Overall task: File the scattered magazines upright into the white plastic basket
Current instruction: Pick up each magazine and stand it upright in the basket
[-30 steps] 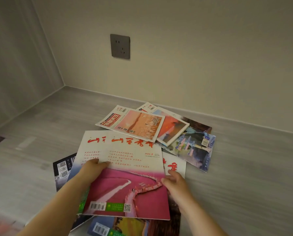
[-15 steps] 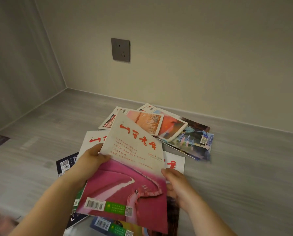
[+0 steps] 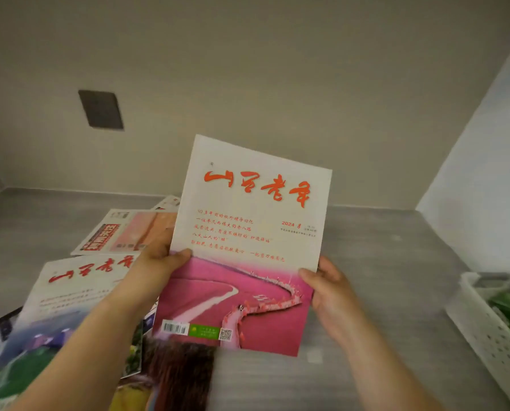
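A white and pink magazine [image 3: 247,238] with red title characters is lifted off the pile, tilted up toward me. My left hand [image 3: 155,259] grips its left edge, thumb on the cover. My right hand [image 3: 327,289] pinches its right edge. The remaining magazines [image 3: 78,289] lie scattered flat on the grey surface at the lower left. The white plastic basket [image 3: 491,333] with perforated walls stands at the right edge, with something green inside it.
A grey wall socket [image 3: 101,109] sits on the back wall. A white side panel [image 3: 485,185] rises at the right behind the basket. Bare grey surface [image 3: 396,262] lies between the held magazine and the basket.
Both hands have raised the pink magazine off the pile and carried it rightward. The view has swung right, bringing the basket into sight.
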The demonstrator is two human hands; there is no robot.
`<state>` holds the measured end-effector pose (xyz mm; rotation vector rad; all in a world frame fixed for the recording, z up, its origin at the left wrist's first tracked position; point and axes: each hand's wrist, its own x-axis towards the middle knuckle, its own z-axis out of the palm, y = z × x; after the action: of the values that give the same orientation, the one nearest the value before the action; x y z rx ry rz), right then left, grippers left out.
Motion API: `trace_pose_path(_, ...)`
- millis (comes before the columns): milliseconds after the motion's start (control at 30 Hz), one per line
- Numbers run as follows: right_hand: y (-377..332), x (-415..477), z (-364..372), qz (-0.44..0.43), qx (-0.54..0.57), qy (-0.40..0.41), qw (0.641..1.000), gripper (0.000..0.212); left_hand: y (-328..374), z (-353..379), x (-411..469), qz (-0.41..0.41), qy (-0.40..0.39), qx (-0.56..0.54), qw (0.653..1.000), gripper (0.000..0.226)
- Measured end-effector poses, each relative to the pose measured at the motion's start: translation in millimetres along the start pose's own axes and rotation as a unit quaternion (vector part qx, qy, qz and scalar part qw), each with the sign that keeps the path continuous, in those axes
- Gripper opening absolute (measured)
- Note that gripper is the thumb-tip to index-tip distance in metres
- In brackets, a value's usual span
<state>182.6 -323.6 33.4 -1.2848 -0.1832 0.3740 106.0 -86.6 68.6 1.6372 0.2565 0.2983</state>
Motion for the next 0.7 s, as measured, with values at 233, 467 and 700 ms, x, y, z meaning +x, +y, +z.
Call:
trace_pose_path(233,-54,-41,-105,-0.127,-0.067,0.176,0.974,0.036,29,139,32,0.021,-0.095,-0.018,0.995,0.036)
trace_pose_path(467,-103,-99,-198,-0.205,-0.071,0.31,0.926,0.033,67,293,50,0.061,-0.205,-0.01,0.977,0.04)
trace_pose_path(700,-125,-134,-260,-0.263,-0.122,0.405,0.867,0.035,87,409,49,0.04,-0.29,-0.048,0.955,0.045)
